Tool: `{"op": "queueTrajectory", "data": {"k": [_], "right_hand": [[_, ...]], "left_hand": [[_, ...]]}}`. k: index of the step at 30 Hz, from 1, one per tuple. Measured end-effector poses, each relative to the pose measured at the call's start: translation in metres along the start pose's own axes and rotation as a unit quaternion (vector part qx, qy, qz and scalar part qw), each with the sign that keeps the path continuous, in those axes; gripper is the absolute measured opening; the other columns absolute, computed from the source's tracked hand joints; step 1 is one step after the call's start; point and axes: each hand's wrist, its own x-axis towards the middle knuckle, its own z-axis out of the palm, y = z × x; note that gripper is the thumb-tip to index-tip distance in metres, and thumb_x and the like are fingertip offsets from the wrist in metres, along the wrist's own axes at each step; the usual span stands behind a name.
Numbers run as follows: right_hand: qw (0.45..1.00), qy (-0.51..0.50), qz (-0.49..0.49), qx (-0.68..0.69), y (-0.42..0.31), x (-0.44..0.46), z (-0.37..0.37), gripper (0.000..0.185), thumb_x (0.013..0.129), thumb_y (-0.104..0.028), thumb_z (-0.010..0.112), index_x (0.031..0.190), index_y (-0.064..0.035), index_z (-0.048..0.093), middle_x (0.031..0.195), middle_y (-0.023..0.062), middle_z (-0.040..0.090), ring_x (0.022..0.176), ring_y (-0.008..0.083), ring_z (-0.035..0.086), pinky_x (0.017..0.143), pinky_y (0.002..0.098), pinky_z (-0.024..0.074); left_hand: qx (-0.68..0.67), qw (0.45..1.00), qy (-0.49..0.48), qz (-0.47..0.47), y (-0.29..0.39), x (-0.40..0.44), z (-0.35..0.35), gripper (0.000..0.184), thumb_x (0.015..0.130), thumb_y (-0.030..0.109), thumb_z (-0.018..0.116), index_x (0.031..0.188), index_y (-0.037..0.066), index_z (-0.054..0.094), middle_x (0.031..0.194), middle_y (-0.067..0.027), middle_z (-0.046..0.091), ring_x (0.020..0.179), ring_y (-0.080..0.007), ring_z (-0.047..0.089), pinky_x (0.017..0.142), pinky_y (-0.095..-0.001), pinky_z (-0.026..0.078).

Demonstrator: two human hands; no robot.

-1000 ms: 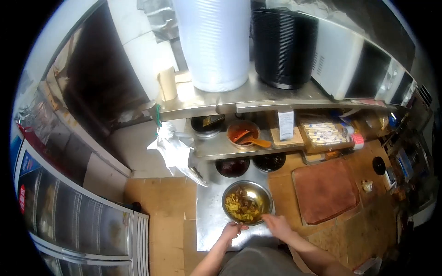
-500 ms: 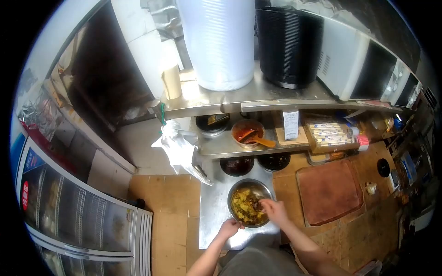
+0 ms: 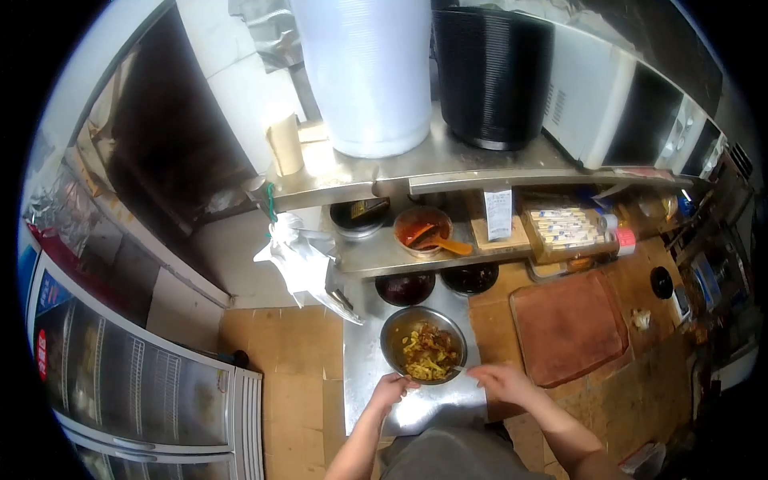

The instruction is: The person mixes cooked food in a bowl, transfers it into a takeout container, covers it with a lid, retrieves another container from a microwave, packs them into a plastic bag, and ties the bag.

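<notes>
A round metal bowl (image 3: 390, 336) with yellow and brown food (image 3: 429, 352) in it stands on the metal counter (image 3: 368, 352). My left hand (image 3: 392, 390) is closed on the bowl's near left rim. Just right of the bowl is my right hand (image 3: 500, 382), its fingers pressed together round a thin utensil (image 3: 470, 371) whose tip reaches over the bowl's right edge. What kind of utensil it is cannot be made out.
Two dark bowls (image 3: 406, 288) sit behind the metal bowl. A reddish-brown board (image 3: 570, 327) lies to the right. On the shelves are a red sauce bowl (image 3: 420, 228), packed sticks (image 3: 570, 230), stacked white containers (image 3: 366, 72), black ones (image 3: 494, 80) and a microwave (image 3: 592, 96). A white bag (image 3: 298, 260) hangs left.
My right hand went into the bowl over the food, then moved back out to its right side. The food has been shifted about. The bowl now sits slightly further left in view.
</notes>
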Motion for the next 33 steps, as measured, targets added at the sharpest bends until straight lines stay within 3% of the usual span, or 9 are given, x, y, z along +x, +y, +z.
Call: {"op": "queueTrajectory", "data": {"k": [3,6,11,14,17,21,24,30,33], "right_hand": [[0.984,0.139,0.041,-0.102,0.025,0.003,0.014,0.023,0.095,-0.015,0.063,0.115,-0.0095,0.071,0.107,0.0148,0.073,0.079,0.0336,0.072,0.071,0.0394,0.0598],[0.953,0.027,0.040,-0.300,0.038,-0.004,0.060,0.020,0.095,-0.013,0.062,0.111,-0.0055,0.072,0.105,0.0160,0.073,0.082,0.0346,0.072,0.071,0.0408,0.0594],[0.962,0.188,-0.019,-0.198,-0.002,0.003,0.046,0.019,0.092,-0.012,0.062,0.109,-0.0101,0.069,0.096,0.0158,0.074,0.081,0.0352,0.072,0.069,0.0444,0.0582],[0.929,0.047,0.122,-0.346,-0.005,0.008,0.051,0.019,0.091,-0.012,0.063,0.110,-0.0098,0.069,0.090,0.0162,0.074,0.072,0.0342,0.071,0.064,0.0446,0.0570],[0.960,0.075,-0.043,-0.266,-0.034,-0.008,0.077,0.019,0.093,-0.013,0.062,0.109,-0.0077,0.070,0.083,0.0170,0.072,0.067,0.0342,0.070,0.061,0.0448,0.0556],[0.966,0.225,0.077,-0.097,-0.022,0.012,0.064,0.018,0.095,-0.015,0.061,0.104,-0.0036,0.072,0.085,0.0187,0.072,0.073,0.0364,0.071,0.064,0.0442,0.0555],[0.946,0.257,0.072,-0.182,0.008,0.033,0.063,0.018,0.095,-0.015,0.061,0.104,-0.0041,0.072,0.089,0.0186,0.072,0.077,0.0360,0.071,0.067,0.0436,0.0562],[0.974,0.127,-0.017,-0.186,0.013,0.017,0.068,0.018,0.095,-0.015,0.062,0.105,-0.0040,0.072,0.091,0.0198,0.073,0.076,0.0337,0.072,0.069,0.0408,0.0579],[0.975,0.193,0.102,-0.041,-0.012,0.025,0.041,0.018,0.096,-0.013,0.060,0.106,-0.0054,0.073,0.092,0.0190,0.073,0.079,0.0374,0.071,0.072,0.0433,0.0575]], "left_hand": [[-0.118,0.992,-0.014,-0.037,-0.016,0.007,0.005,0.020,0.100,0.014,0.055,0.101,-0.003,0.067,0.094,-0.0092,0.075,0.059,-0.0058,0.043,0.047,-0.0198,0.034],[-0.214,0.974,-0.031,-0.061,-0.026,0.008,0.021,0.017,0.101,0.013,0.054,0.105,-0.001,0.063,0.102,-0.0112,0.074,0.058,-0.0039,0.038,0.042,-0.0174,0.026],[-0.311,0.945,-0.047,-0.084,-0.030,0.004,0.045,0.019,0.103,0.019,0.054,0.113,0.003,0.060,0.112,-0.0108,0.072,0.062,-0.0049,0.040,0.045,-0.0169,0.030],[-0.332,0.939,-0.056,-0.064,-0.023,0.004,0.058,0.020,0.103,0.020,0.054,0.112,0.003,0.060,0.112,-0.0097,0.073,0.063,-0.0054,0.042,0.047,-0.0177,0.032],[-0.301,0.953,-0.018,-0.036,-0.021,0.007,0.064,0.020,0.103,0.019,0.053,0.111,0.002,0.061,0.109,-0.0095,0.074,0.062,-0.0053,0.043,0.046,-0.0179,0.032],[-0.287,0.956,-0.041,-0.045,-0.017,0.005,0.064,0.020,0.103,0.019,0.054,0.106,0.002,0.063,0.106,-0.0089,0.075,0.059,-0.0052,0.043,0.045,-0.0175,0.032],[-0.277,0.959,-0.032,-0.049,-0.015,0.002,0.057,0.019,0.103,0.019,0.055,0.104,0.002,0.064,0.107,-0.0089,0.075,0.059,-0.0051,0.042,0.044,-0.0173,0.032],[-0.173,0.983,-0.035,-0.040,-0.013,0.001,0.041,0.018,0.102,0.019,0.056,0.102,0.002,0.064,0.106,-0.0092,0.076,0.059,-0.0053,0.041,0.045,-0.0186,0.033],[-0.134,0.990,-0.022,-0.038,-0.032,0.007,0.035,0.019,0.101,0.018,0.056,0.101,0.002,0.065,0.104,-0.0081,0.076,0.059,-0.0058,0.042,0.047,-0.0201,0.035]]}}
